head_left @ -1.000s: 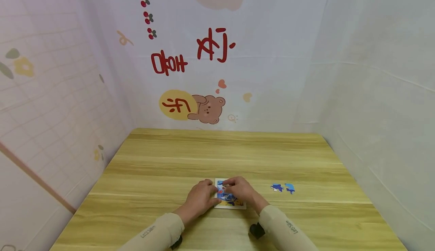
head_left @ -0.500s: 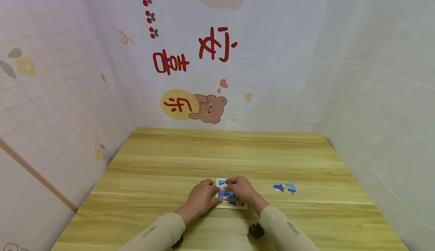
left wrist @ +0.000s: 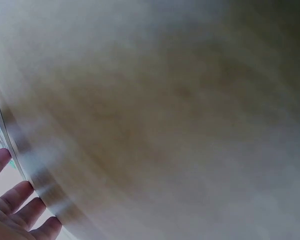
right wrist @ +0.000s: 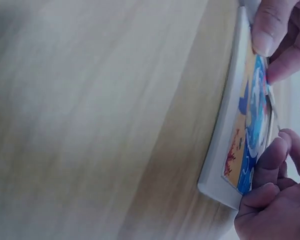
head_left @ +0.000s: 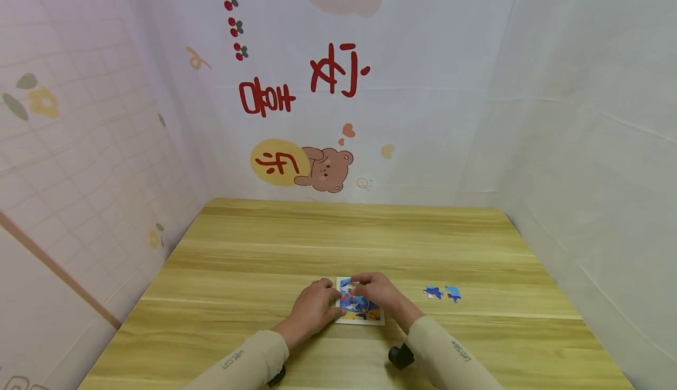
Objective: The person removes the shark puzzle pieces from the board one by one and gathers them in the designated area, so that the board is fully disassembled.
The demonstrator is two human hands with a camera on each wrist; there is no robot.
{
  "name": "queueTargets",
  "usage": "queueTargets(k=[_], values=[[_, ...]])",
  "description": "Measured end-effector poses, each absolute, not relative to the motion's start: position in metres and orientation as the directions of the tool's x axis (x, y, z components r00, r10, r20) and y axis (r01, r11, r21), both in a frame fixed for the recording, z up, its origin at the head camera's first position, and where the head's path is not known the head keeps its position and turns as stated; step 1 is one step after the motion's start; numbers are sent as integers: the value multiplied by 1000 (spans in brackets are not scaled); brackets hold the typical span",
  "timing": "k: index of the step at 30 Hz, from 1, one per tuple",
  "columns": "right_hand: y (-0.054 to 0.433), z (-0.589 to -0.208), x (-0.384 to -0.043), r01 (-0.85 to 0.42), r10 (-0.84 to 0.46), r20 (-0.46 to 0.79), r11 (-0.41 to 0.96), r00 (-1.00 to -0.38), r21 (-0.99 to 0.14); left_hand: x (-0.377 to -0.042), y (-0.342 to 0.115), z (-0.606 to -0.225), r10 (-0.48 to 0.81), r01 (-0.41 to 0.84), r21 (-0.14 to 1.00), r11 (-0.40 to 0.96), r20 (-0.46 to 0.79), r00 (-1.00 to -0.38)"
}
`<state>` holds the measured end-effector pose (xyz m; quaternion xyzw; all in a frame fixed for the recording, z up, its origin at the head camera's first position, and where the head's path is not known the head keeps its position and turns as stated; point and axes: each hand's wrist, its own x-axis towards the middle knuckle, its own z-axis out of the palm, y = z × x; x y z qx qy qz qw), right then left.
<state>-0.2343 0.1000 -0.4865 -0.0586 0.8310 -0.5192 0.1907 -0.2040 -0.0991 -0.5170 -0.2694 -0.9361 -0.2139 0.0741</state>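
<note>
A small jigsaw puzzle board (head_left: 348, 322) with a white border and a blue and yellow sea picture lies on the table. My left hand (head_left: 312, 308) is at its left side, the thumb and fingertips pressing on the border and picture. In the left wrist view the fingers (left wrist: 20, 197) are spread along an edge. My right hand (head_left: 379, 290) is over the board's upper right. It pinches a thin puzzle piece (right wrist: 274, 106), seen edge-on and tilted over the picture in the right wrist view. The piece's face is hidden.
Two loose blue puzzle pieces, a darker one (head_left: 433, 292) and a lighter one (head_left: 453, 293), lie to the right of the board. The wood-grain table (head_left: 254, 243) ends at a printed white cloth wall (head_left: 423, 114). Black wrist mounts (head_left: 401, 356) sit under the sleeves.
My right hand has tilted slightly and its forearm has shifted a little right, showing more of the picture. The left hand stays on the board, and the loose pieces lie as before.
</note>
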Motion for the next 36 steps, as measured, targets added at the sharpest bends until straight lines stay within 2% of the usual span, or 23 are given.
queueTargets(k=[11, 19, 23, 36], values=[[99, -494, -236, -16, -237, -127, 521, -963, -853, -203, -95, -513, 476, 531, 361, 766, 236, -847], [96, -497, -239, -78, -237, -73, 571, -969, -817, -203, -93, -513, 479, 542, 353, 763, 254, -840], [95, -497, -240, -93, -242, -66, 592, -968, -801, -204, -93, -513, 479, 543, 345, 766, 260, -839], [118, -498, -243, -94, -303, -87, 535, -949, -840, -203, -95, -511, 457, 508, 352, 786, 222, -861]])
